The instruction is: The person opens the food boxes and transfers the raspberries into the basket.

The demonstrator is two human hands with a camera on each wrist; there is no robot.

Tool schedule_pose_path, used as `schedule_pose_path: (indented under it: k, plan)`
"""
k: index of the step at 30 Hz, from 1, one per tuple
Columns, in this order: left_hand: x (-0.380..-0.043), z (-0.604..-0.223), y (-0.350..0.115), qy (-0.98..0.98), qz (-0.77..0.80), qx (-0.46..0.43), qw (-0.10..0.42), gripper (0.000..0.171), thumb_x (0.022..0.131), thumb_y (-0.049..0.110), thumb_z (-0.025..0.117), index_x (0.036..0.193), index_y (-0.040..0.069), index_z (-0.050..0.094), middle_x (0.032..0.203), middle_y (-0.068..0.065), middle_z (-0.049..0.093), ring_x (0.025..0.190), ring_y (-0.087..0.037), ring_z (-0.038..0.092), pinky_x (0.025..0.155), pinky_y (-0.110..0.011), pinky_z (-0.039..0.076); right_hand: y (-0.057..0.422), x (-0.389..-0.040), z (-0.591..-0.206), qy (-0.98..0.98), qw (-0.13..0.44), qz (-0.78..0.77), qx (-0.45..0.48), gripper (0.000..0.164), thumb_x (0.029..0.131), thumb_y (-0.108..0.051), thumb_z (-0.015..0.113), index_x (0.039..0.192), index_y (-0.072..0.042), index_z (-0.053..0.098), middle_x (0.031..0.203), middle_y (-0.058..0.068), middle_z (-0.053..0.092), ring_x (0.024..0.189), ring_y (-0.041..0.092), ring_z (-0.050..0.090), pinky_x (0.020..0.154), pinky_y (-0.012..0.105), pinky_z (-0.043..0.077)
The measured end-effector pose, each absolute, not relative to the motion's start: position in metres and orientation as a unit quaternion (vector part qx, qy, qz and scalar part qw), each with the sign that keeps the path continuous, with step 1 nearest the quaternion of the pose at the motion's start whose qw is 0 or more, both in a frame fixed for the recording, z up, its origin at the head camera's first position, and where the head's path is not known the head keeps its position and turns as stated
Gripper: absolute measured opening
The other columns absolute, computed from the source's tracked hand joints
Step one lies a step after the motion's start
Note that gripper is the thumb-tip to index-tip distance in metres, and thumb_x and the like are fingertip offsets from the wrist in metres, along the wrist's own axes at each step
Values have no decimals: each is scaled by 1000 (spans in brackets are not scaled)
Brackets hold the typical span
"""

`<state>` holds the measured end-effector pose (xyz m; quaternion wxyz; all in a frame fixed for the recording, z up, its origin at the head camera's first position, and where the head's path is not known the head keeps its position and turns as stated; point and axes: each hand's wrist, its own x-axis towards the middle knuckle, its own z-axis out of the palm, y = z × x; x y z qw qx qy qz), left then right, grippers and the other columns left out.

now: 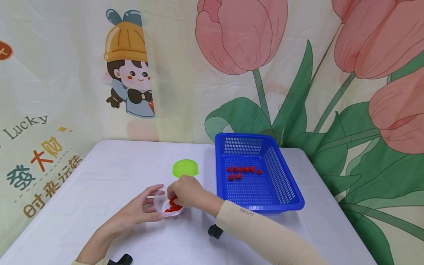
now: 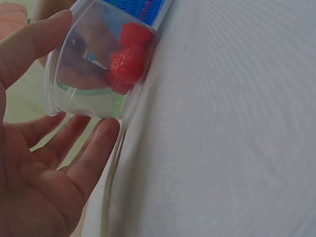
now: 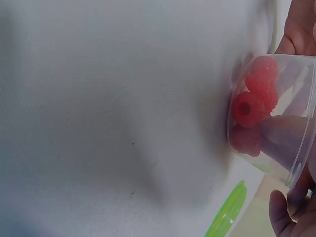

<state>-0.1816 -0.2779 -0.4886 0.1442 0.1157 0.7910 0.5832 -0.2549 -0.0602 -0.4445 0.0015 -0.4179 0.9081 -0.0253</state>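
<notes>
Holding a clear tub (image 1: 160,200) on the white-covered counter (image 1: 132,167), the left hand (image 1: 140,209) curves round its side, fingers spread apart, thumb at the rim in the left wrist view. Inside the tub, a few red berries (image 2: 129,64) sit together on the bottom. The right hand (image 1: 187,191) reaches in from the other side, its fingers bent down and apparently clamped on one berry (image 3: 245,140), though the grip is partly hidden. Just beyond that hand lies a green lid (image 1: 185,168), off the tub. Farther right, a blue basket (image 1: 248,194) carries eight berries: a row of six (image 1: 246,169) and two nearer (image 1: 238,176). The sorting looks partway along, with berries in both containers; which way they are going, and so which are left, I cannot tell. The lid is not yet on.
</notes>
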Motion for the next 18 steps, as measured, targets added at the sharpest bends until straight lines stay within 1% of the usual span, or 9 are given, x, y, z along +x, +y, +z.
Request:
schedule_pose_path:
  k: [5,7,14,18]
  plan:
    - [-182,-490,-278,796,576,119,143,96,91,20,86,166,16,26,164,-20,35,141,-43,53,98,-22,55,-58,-255,-445,907,-9,-39,-419,7,95,-24,82,102,-26,83,87,-14,75,76,4,56,65,12,42]
    - [-182,-490,-277,799,573,113,144,96,91,21,86,166,18,27,164,-18,36,141,-41,53,98,-21,54,-57,-254,-444,908,-6,-54,-416,7,95,-23,82,102,-25,83,87,-14,75,76,3,57,66,11,42]
    - [-183,-490,-278,799,573,111,143,96,90,21,87,166,19,28,165,-18,36,140,-41,54,97,-22,55,-48,-246,-430,906,6,-111,-408,8,95,-18,81,102,-23,82,90,-14,76,78,-1,58,68,10,44]
    - [-184,-489,-278,801,570,111,143,96,90,22,87,166,20,28,165,-17,36,141,-40,54,98,-23,55,-38,-243,-420,903,18,-139,-407,8,96,-18,81,103,-22,82,93,-14,77,82,0,63,70,11,46]
